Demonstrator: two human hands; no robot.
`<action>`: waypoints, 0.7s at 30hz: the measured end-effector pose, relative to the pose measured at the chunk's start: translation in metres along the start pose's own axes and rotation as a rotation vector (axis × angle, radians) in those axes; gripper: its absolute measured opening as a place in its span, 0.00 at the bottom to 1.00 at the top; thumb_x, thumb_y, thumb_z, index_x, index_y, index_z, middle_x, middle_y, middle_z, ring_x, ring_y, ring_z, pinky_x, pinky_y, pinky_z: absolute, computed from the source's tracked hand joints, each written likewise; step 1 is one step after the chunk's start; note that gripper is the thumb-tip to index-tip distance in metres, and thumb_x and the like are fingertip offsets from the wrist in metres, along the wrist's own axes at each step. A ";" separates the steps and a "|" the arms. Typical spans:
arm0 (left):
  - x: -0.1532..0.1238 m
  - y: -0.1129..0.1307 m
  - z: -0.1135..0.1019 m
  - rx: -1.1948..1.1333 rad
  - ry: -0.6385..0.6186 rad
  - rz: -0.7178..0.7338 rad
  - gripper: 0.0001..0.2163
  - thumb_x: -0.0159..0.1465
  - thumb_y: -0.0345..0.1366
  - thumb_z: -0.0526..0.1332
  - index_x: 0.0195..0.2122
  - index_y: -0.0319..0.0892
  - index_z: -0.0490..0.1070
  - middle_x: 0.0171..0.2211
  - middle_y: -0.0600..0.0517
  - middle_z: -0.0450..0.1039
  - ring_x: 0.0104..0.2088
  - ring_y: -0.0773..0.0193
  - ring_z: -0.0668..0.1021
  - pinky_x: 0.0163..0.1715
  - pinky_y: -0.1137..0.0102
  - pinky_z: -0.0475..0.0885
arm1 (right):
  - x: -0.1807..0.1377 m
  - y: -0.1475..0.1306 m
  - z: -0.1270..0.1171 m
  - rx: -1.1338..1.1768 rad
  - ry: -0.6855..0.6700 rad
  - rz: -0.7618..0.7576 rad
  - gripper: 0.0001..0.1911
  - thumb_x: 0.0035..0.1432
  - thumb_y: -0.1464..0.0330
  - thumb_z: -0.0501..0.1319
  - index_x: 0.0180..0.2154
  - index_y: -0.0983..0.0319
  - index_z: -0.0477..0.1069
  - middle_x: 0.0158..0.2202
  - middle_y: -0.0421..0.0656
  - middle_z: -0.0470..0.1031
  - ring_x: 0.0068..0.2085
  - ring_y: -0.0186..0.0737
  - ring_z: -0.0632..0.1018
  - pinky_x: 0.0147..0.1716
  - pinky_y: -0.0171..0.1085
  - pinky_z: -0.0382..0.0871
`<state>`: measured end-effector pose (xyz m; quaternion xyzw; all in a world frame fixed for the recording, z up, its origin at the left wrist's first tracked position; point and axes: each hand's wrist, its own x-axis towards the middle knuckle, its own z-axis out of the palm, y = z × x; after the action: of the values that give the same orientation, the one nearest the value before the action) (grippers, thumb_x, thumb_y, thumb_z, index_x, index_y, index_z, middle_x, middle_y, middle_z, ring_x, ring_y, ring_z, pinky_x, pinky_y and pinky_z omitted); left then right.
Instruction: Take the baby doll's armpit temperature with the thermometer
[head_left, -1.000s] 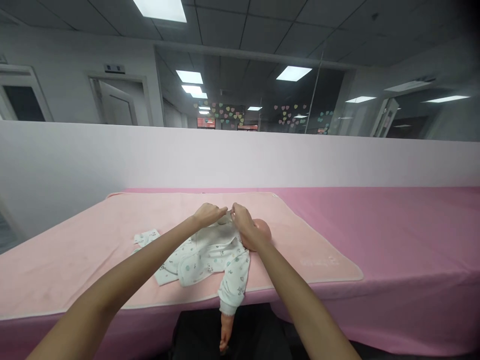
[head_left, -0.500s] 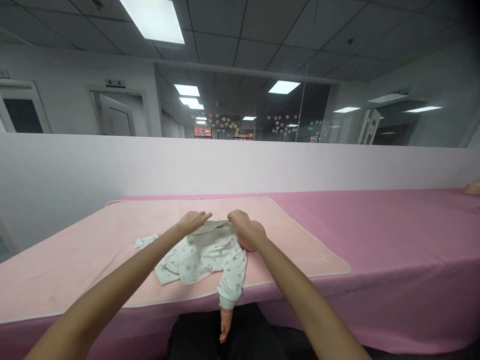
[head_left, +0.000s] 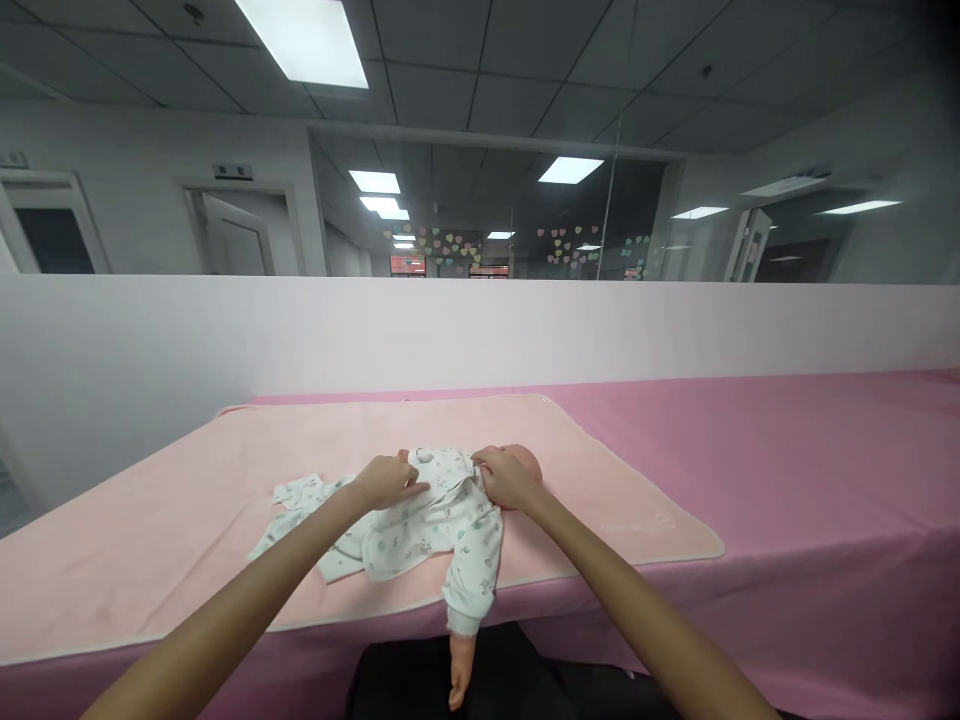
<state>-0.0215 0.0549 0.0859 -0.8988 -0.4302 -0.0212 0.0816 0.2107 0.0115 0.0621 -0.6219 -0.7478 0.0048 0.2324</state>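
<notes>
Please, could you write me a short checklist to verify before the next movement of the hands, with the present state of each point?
1. Doll's head lies over the blanket: ok.
2. Near arm in its sleeve: ok, the doll's hand shows beyond the cuff.
3. Near arm supported by the table: not ok, its end hangs past the edge.
4. Garment fully fastened in front: cannot tell, the left hand partly covers it.
5. Right hand gripping cloth near the neck: cannot tell, fingertips unclear.
</notes>
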 end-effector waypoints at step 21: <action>0.123 -0.028 0.102 -0.166 0.195 -0.361 0.20 0.65 0.42 0.40 0.40 0.46 0.71 0.48 0.47 0.70 0.50 0.57 0.68 0.48 0.60 0.58 | 0.076 0.126 0.054 0.867 0.192 0.265 0.19 0.48 0.56 0.54 0.23 0.64 0.73 0.28 0.45 0.76 0.34 0.41 0.75 0.36 0.36 0.66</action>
<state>0.0312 0.1833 0.0024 -0.8046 -0.5709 -0.1576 0.0433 0.2996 0.1265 0.0028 -0.5550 -0.5660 0.2891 0.5367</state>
